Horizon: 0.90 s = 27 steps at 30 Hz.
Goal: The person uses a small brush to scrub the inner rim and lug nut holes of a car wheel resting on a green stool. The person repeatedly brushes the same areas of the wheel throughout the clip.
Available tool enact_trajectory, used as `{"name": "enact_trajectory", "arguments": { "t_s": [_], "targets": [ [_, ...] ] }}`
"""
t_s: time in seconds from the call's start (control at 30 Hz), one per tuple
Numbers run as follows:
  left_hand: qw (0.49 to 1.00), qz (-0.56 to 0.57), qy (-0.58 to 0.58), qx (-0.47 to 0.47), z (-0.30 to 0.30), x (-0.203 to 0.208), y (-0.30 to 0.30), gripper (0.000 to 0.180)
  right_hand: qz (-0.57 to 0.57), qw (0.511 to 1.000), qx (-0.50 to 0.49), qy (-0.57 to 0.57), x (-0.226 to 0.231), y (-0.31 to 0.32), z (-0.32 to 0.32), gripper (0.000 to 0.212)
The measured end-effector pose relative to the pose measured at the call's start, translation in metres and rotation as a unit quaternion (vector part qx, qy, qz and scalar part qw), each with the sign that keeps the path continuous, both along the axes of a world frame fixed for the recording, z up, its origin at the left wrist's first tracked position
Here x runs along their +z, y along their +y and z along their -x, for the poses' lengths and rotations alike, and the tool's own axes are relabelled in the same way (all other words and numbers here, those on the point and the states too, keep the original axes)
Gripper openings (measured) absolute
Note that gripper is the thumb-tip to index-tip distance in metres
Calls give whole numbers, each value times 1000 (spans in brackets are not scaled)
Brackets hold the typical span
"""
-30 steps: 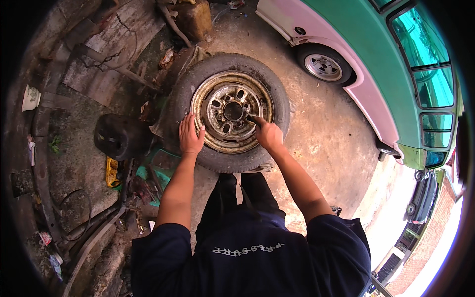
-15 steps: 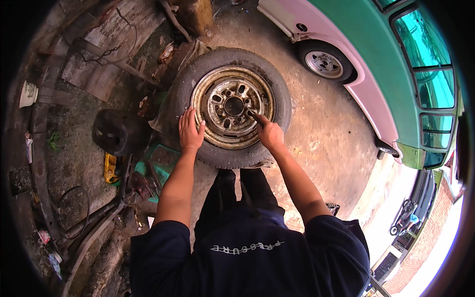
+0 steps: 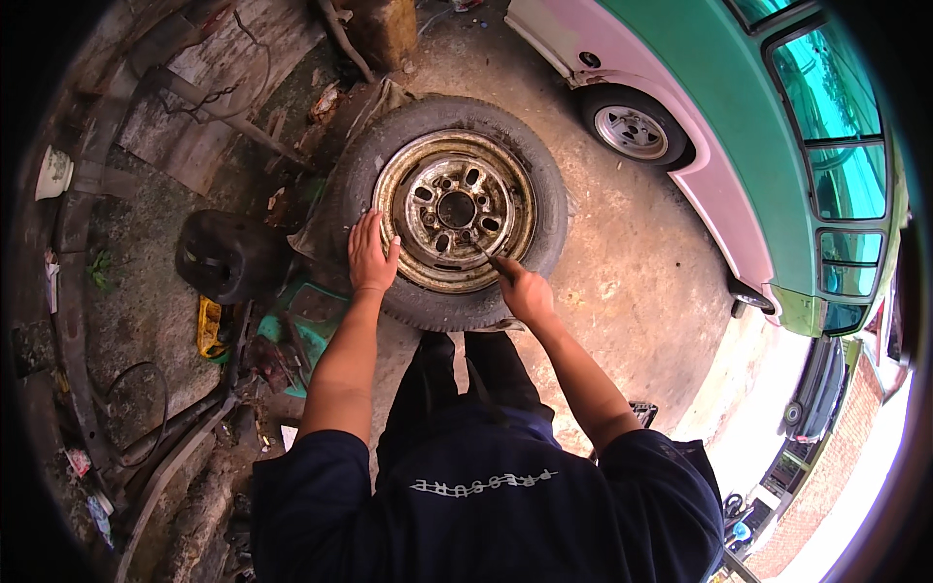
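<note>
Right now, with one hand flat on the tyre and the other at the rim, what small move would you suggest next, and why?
Probably keep the left hand pressing on the tyre and work the thin tool in the right hand a little further along the rusty rim. Its tip sits at the rim's lower edge, and the wheel lies flat, steadied only by that palm.

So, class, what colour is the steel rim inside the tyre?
Rusty brown with dull yellowish patches, the rim shows best in the head view.
</note>
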<state>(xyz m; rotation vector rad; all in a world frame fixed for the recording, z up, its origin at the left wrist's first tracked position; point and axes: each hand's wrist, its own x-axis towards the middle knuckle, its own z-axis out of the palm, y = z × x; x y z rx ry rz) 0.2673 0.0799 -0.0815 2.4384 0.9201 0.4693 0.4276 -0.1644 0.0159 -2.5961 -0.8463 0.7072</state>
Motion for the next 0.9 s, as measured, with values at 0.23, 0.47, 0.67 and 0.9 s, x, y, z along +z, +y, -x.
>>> {"name": "enact_trajectory", "arguments": {
  "t_s": [0.23,0.47,0.67,0.9],
  "targets": [
    [1000,6,7,1,1,2,0,56,-26,997,-63,-33,-9,36,-45,35],
    [1000,2,-2,3,0,2,0,56,-58,994,-46,-77,-36,50,-75,40],
    [1000,8,5,4,0,3,1,56,-53,995,-34,-73,-51,48,-47,39],
    [1000,5,-1,1,1,1,0,57,-107,988,-79,-78,-57,48,-52,40]
  ]
}}
